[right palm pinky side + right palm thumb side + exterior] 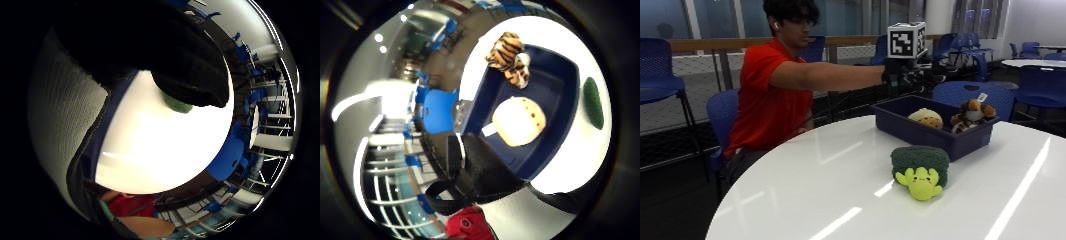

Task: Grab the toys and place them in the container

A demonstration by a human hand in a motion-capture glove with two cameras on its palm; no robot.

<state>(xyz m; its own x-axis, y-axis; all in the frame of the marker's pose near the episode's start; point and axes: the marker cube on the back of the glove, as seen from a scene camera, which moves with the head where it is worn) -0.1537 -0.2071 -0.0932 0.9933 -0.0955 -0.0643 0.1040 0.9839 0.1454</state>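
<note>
In the outside view my gloved right hand [907,76] hovers above the far end of a dark blue container [919,131] on a white round table [806,190]. Its fingers hang relaxed and hold nothing. Inside the container lie a cream spotted plush [926,118] and a tiger plush [971,114]. The thumb side palm view looks down on the same container [560,75], cream plush [520,121] and tiger plush [510,57]. A green broccoli plush [920,167] with a yellow-green face sits on the table in front of the container, also visible beside it [593,102].
A blue chair [966,92] stands just behind the container, and another [723,112] is beside the seated person. More blue chairs and a second white table [1036,62] stand at the back right. A railing runs along behind.
</note>
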